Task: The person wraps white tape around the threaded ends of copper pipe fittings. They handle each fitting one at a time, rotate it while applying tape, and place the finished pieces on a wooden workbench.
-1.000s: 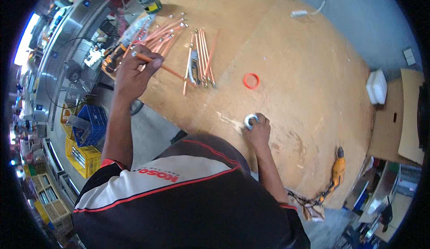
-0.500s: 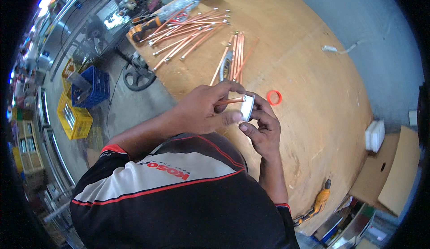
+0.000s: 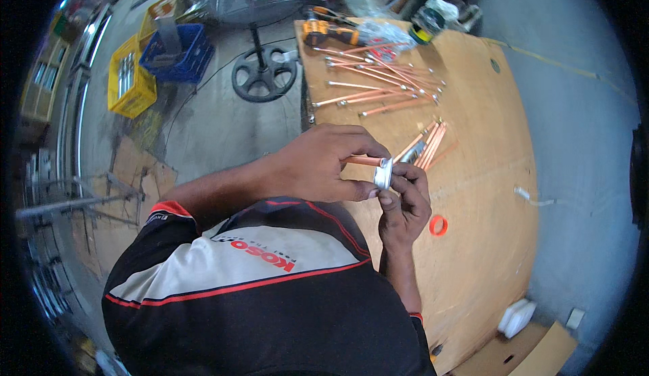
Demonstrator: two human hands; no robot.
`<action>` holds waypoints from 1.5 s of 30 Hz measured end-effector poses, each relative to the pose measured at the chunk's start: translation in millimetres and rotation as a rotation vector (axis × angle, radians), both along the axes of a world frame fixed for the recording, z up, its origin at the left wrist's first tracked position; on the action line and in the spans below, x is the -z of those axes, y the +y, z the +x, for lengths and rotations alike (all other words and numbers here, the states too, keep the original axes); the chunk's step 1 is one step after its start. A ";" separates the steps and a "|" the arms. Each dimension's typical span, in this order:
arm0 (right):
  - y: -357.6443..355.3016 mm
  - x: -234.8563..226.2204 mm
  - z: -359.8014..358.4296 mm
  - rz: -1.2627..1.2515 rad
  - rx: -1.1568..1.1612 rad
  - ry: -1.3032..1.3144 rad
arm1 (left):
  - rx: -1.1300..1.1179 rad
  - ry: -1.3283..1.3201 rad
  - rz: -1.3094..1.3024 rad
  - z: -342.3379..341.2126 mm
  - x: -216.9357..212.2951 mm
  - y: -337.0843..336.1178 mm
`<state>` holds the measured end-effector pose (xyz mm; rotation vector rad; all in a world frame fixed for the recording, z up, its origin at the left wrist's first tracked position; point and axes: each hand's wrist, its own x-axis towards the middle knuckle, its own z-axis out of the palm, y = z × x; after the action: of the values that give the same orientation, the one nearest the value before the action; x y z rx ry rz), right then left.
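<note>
My left hand (image 3: pixel 331 163) is closed around a copper tube (image 3: pixel 364 161), whose end points right. Against that end sits a small white tape spool (image 3: pixel 383 175), its face turned partly edge-on. The fingers and thumb of my right hand (image 3: pixel 405 204) grip the spool, and the left thumb also touches its lower edge. Whether tape is wound on the tube end is too small to tell. An orange-red plastic ring (image 3: pixel 439 225) lies on the table just right of my right hand.
Many copper tubes (image 3: pixel 378 79) with metal end fittings lie loosely on the wooden table (image 3: pixel 487 173), and a smaller bundle (image 3: pixel 430 147) lies nearer. An orange-black power tool (image 3: pixel 331 33) is at the far left corner. A fan base (image 3: pixel 264 73) and blue crate (image 3: pixel 177 55) stand on the floor.
The view has swung left, so the table things appear further right. My hands still hold the tube and spool together; the left thumb has come against the spool's lower edge.
</note>
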<state>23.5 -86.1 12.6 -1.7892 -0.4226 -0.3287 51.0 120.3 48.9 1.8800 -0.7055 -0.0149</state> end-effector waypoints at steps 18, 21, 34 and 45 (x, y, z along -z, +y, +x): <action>104.3 9.6 67.0 -0.256 -0.298 -0.176 | -0.388 -0.075 0.092 0.6 7.9 89.4; 105.7 13.5 77.2 -0.292 -0.296 -0.244 | -0.451 -0.101 0.071 3.4 13.7 86.8; 93.1 25.0 97.3 -0.276 -0.315 -0.228 | -0.533 0.053 0.110 30.5 33.5 72.0; 85.6 20.0 89.2 -0.549 -0.025 -0.625 | -0.450 -0.109 -0.151 38.9 26.6 58.3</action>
<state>112.7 -0.5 -7.4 -2.1876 -1.0538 -0.8229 89.9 178.6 22.3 1.8643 -0.3318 0.4191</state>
